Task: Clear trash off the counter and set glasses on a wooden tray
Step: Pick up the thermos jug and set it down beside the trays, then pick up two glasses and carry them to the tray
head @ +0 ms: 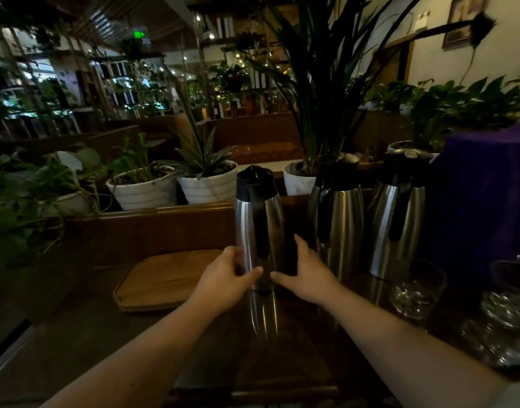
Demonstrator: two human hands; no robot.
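Note:
A steel thermos jug [257, 219] with a black lid and handle stands upright on the dark counter. My left hand [226, 278] and my right hand [304, 270] clasp its lower body from either side. Just left of the jug lies an empty wooden tray [161, 282]. Clear glasses [416, 290] stand at the right of the counter, with another glass [508, 293] further right near the frame edge.
Two more steel jugs [338, 213] [398, 216] stand to the right of the held one. White plant pots [207, 184] line a wooden ledge behind the counter. A purple-covered object [488, 187] rises at the right. The room is dim.

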